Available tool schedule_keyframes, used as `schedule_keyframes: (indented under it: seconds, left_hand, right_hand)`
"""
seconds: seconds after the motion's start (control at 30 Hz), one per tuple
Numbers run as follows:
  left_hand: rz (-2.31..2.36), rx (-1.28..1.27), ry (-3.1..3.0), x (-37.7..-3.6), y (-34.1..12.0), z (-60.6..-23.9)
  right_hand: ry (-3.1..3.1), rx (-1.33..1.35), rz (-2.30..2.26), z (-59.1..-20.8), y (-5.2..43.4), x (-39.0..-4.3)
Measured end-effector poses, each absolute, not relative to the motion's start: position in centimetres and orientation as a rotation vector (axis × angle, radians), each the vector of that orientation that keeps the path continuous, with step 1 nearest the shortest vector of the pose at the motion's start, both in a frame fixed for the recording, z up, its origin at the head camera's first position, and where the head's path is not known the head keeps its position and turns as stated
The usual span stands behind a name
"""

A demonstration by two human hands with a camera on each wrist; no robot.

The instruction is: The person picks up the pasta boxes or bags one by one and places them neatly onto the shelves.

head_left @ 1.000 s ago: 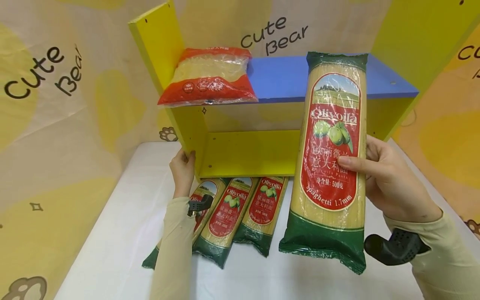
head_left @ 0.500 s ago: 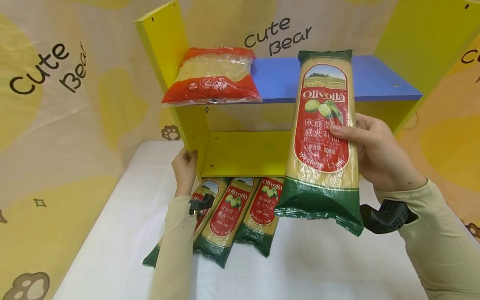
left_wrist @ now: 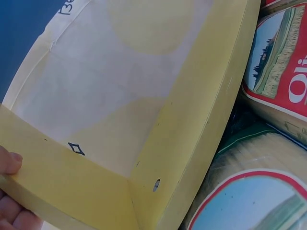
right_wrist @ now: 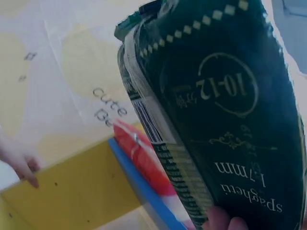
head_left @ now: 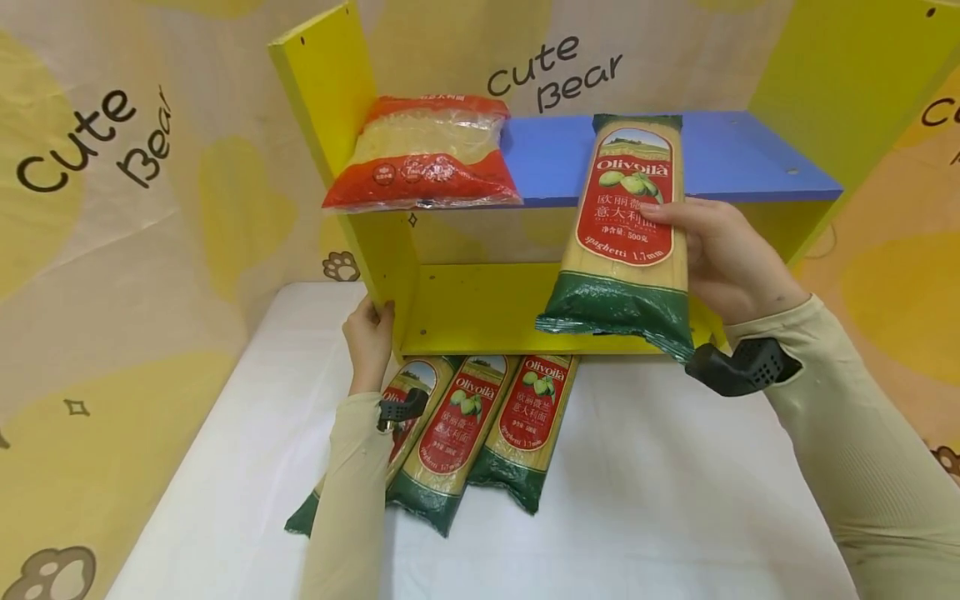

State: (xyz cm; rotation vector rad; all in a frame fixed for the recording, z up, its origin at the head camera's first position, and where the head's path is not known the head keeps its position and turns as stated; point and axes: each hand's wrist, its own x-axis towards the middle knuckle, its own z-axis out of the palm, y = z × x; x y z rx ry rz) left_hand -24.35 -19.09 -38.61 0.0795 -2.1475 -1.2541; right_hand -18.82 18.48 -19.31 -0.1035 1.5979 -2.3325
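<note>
Right hand point(head_left: 723, 258) fingers clasping glossy long spaghetti packet point(head_left: 626, 233); left hand point(head_left: 367, 337) fingers gripping flat yellow board point(head_left: 378, 258).

Our arms: beige sleeves, black wrist cams.
We wear snug, long beige sleeves on both arms, cuffs ending at the wrists, fabric smooth w/ faint creases. Left hand point(head_left: 367, 337) & right hand point(head_left: 731, 262) are bare, no gloves or rings seen. Each wrist carries a small black plastic cam mount; the right one has a dotted, perforated face.
</note>
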Motion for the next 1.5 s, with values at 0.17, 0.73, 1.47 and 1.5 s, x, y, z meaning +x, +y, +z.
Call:
schedule_keyframes:
  seconds: [0.17,0.73,1.47,1.5]
  left_hand:
    - [-1.279,0.078,-2.144,-24.3,-19.1,-38.6]
    - [-1.272,0.07,-2.141,-24.0,-18.9,-38.5]
    - [-1.255,0.075,-2.137,-24.2,-18.9,-38.6]
    - [-1.254,0.075,-2.137,-24.2,-18.9,-38.6]
  right_hand:
    - [1.667,-0.08,-2.279,-18.4,18.1,-20.5]
    - [1.851,-0.108,-2.179,-16.0,16.8,-23.2]
    - [2.147,-0.112,-2.085,-15.2,15.5,-25.6]
    - [2.164,-0.117,-2.074,-15.2,15.4,-25.7]
